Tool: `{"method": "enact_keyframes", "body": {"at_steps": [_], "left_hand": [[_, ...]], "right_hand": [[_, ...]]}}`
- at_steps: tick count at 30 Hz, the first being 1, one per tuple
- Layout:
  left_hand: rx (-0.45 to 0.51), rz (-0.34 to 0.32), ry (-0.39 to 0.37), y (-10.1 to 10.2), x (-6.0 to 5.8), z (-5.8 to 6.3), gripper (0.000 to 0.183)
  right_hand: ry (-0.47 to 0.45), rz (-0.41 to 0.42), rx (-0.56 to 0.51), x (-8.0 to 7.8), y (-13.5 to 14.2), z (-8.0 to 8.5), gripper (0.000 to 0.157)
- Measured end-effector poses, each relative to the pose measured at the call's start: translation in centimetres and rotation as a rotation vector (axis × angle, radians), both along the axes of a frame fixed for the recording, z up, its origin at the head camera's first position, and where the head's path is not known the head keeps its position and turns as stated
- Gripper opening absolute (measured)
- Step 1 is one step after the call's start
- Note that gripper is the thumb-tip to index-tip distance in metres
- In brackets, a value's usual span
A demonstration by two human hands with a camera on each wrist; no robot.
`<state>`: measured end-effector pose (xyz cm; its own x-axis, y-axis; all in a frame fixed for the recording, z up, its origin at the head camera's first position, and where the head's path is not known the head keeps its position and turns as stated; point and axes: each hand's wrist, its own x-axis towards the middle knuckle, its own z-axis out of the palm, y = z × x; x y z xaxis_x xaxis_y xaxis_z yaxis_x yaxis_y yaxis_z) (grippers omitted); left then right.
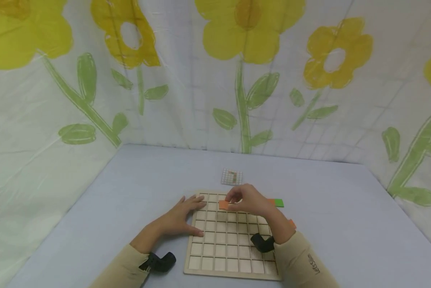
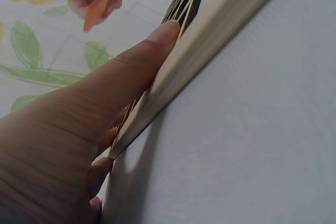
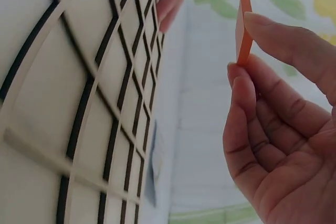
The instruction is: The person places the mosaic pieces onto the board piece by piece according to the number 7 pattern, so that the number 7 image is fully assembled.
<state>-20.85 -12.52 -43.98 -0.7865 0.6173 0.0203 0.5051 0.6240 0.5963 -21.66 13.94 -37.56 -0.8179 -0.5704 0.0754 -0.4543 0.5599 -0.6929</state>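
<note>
A pale wooden grid board (image 1: pixel 220 251) with square cells lies on the table. My right hand (image 1: pixel 249 200) pinches an orange square tile (image 1: pixel 223 205) between thumb and fingertips over the board's far part. In the right wrist view the same tile (image 3: pixel 243 31) is held edge-on, clear of the grid. Spread along the board's left edge is my left hand (image 1: pixel 179 218). Its thumb (image 2: pixel 131 64) presses on the rim in the left wrist view, while some of its other fingers are hidden by the board.
Behind the board lies a small card with a coloured grid pattern (image 1: pixel 231 177). To the right are a green tile (image 1: pixel 279 203), an orange tile beside it (image 1: pixel 271 201), and another orange piece (image 1: pixel 292 224) partly behind my right forearm. A flowered curtain (image 1: pixel 179 80) hangs behind the table.
</note>
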Motion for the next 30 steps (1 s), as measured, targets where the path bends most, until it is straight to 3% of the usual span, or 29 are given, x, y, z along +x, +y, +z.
{"method": "enact_keyframes", "body": {"at_steps": [9,13,22,30], "left_hand": [[-0.009,0.001,-0.005,0.3,0.0,0.2,0.087],[-0.010,0.002,-0.001,0.5,0.0,0.2,0.087],[0.004,0.003,0.003,0.4,0.1,0.2,0.087],[0.007,-0.002,0.016,0.3,0.0,-0.1,0.087]], "right_hand": [[-0.091,-0.106,-0.048,-1.6,-2.5,-1.7,0.016],[-0.088,-0.146,-0.043,-1.9,-2.8,-2.5,0.016],[-0.128,-0.203,-0.052,-2.3,-2.1,-4.0,0.019],[-0.166,-0.214,-0.043,-2.3,-1.4,-4.1,0.017]]}}
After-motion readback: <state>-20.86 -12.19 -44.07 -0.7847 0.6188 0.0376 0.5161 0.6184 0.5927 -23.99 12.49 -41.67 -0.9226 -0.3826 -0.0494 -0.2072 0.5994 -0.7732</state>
